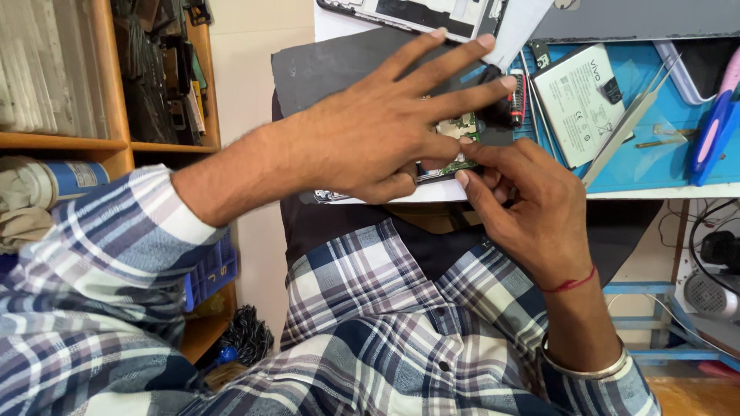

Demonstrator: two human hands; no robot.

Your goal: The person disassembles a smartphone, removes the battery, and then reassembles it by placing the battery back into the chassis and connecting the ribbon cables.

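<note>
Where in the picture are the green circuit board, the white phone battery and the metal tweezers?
green circuit board [460, 125]: head view, exposed part between the hands.
white phone battery [580, 104]: head view, middle of its label face.
metal tweezers [628, 123]: head view, mid-length of the arms.

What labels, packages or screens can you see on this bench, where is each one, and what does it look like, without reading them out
Phone battery: on the blue mat, right of the hands; flat white rectangle with dark print and small symbols.
Spray can: lying on the shelf at far left; white cylinder with a blue label band.
Phone frame: top edge of the bench; dark glassy panel in a pale rim.
Blue crate: under the shelf at left; pale lettering on its side.
</note>
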